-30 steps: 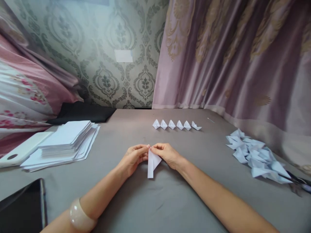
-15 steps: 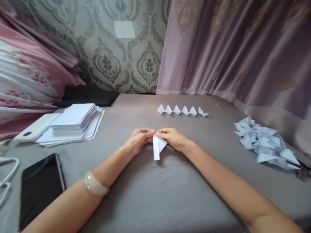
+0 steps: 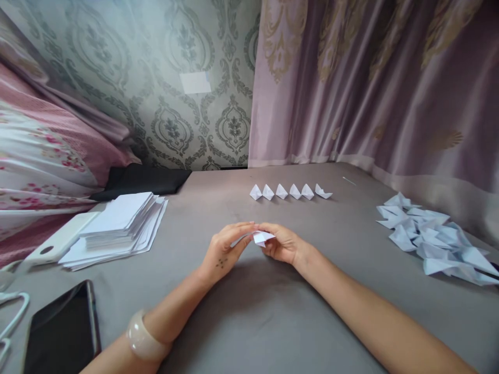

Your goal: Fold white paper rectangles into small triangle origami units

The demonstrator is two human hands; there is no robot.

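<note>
A small piece of folded white paper (image 3: 262, 238) is held just above the table, between my two hands. My right hand (image 3: 284, 244) is closed on its right side, fingers curled beneath it. From the left, my left hand (image 3: 228, 248) reaches over with its fingertips pressed to the paper's upper left edge, thumb and fingers arched with a gap between them. Part of the paper is hidden behind the fingers. Beyond my hands, several folded white paper pieces (image 3: 281, 191) stand in a row; the rightmost one is shaped differently, with a low pointed end.
Stacked white paper sheets (image 3: 117, 221) lie at the left beside a white power bank (image 3: 60, 240). Nearer are a dark phone (image 3: 62, 330) and a white cable (image 3: 19, 311). A heap of folded papers (image 3: 432, 234) lies right. Curtains (image 3: 331, 93) hang behind the grey table (image 3: 241, 322).
The paper strip that hung down between my hands no longer shows; the paper has been turned and now looks compact. My left hand has shifted its grip. The view has tilted upward.
</note>
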